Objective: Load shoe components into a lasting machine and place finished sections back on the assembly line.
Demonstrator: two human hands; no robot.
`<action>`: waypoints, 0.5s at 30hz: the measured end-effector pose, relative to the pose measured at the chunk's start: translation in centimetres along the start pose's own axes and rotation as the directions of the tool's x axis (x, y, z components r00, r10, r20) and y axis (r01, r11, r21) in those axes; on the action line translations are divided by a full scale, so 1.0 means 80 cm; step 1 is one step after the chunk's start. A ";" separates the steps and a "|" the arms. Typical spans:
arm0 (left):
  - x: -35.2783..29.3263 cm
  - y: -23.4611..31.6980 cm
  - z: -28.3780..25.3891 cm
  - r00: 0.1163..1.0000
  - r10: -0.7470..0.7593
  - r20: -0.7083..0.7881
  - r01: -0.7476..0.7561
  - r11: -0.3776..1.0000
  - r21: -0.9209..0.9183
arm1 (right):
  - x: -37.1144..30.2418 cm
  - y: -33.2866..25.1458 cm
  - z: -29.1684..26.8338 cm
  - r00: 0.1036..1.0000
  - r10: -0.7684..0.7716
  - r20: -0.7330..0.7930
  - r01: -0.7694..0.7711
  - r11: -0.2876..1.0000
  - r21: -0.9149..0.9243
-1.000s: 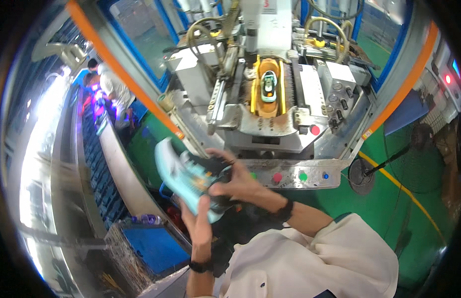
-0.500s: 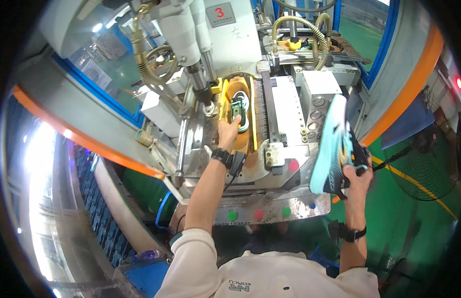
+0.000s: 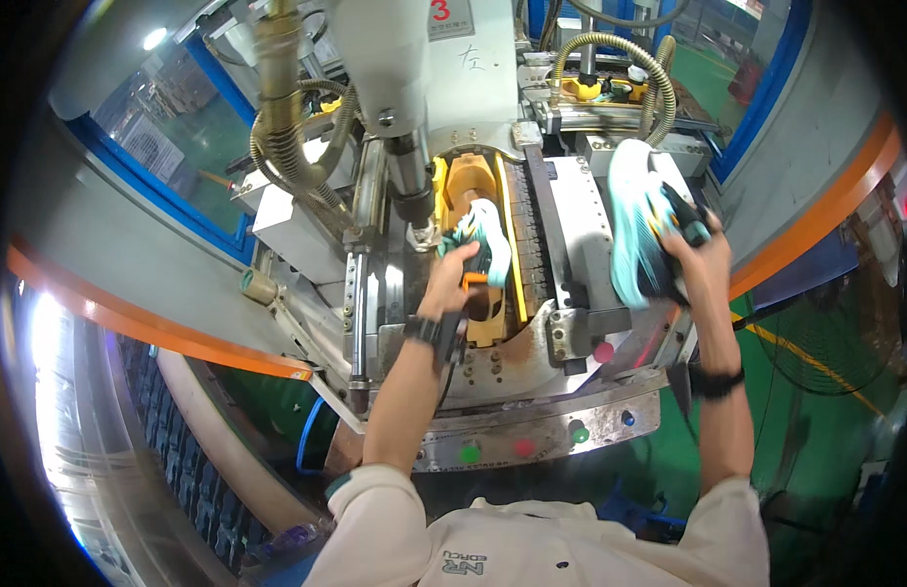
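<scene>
My left hand [image 3: 443,286] is closed on a black and teal sneaker [image 3: 492,240] with a pale sole. That shoe is tilted on its side, over the orange-yellow mould [image 3: 467,172] of the machine; whether it still touches the mould I cannot tell. Over to the right, my right hand [image 3: 703,262] grips a second sneaker [image 3: 626,220], its light teal sole turned to the left and its black upper toward my palm. This shoe is held up above the machine's right side, and my fingers partly hide its opening.
A white press column with a metal rod [image 3: 409,171] stands just left of the mould. Several coloured buttons line the front panel [image 3: 551,440]. A white block [image 3: 575,196] sits right of the mould. Blue-framed guards with orange edges [image 3: 170,328] flank both sides; a fan [image 3: 825,342] stands at right.
The left-hand sneaker has come up from lying in the mould and now tilts sideways. My right hand has moved up and slightly left with the other sneaker. The view has shifted a little.
</scene>
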State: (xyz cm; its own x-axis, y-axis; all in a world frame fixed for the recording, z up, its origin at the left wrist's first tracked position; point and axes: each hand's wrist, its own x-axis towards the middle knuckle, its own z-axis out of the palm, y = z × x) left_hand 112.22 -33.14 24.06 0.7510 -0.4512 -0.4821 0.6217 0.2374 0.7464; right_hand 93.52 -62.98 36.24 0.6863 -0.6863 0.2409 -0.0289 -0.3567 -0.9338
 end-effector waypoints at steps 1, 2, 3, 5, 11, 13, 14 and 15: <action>-0.049 0.002 0.007 0.999 -0.025 -0.026 0.025 1.000 -0.013 | 0.033 0.002 0.027 0.995 0.047 0.084 -0.036 0.990 -0.133; -0.089 -0.009 0.002 0.994 0.032 0.107 -0.028 0.999 -0.042 | 0.062 -0.004 0.051 0.983 0.101 0.154 -0.057 0.961 -0.270; -0.143 -0.005 0.002 1.000 0.004 -0.002 -0.004 1.000 0.014 | 0.072 -0.025 0.094 0.965 0.132 0.227 -0.052 0.944 -0.327; -0.230 -0.019 -0.018 0.998 -0.007 -0.056 0.006 1.000 -0.023 | 0.074 -0.050 0.176 0.913 0.140 0.383 0.043 0.901 -0.432; -0.452 -0.030 -0.070 0.918 0.100 -0.383 -0.065 0.993 0.102 | 0.042 0.000 0.387 0.838 0.239 0.490 0.179 0.728 -0.662; -0.502 -0.061 -0.095 0.836 0.218 -0.504 -0.191 0.976 0.105 | 0.033 0.059 0.428 0.909 0.119 0.398 0.205 0.706 -0.678; -0.528 -0.072 -0.105 0.804 0.192 -0.562 -0.181 0.981 0.076 | 0.022 0.075 0.441 0.908 0.138 0.395 0.188 0.709 -0.680; -0.546 -0.089 -0.115 0.746 0.195 -0.637 -0.273 0.962 -0.024 | 0.007 0.089 0.446 0.939 0.079 0.334 0.179 0.718 -0.673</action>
State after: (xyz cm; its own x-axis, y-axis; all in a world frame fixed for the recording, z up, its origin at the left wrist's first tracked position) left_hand 77.04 -7.19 35.60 0.8230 0.2581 -0.5060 0.3986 0.3723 0.8382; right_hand 119.60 -43.27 20.27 0.8851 -0.4610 0.0637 -0.3870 -0.8052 -0.4494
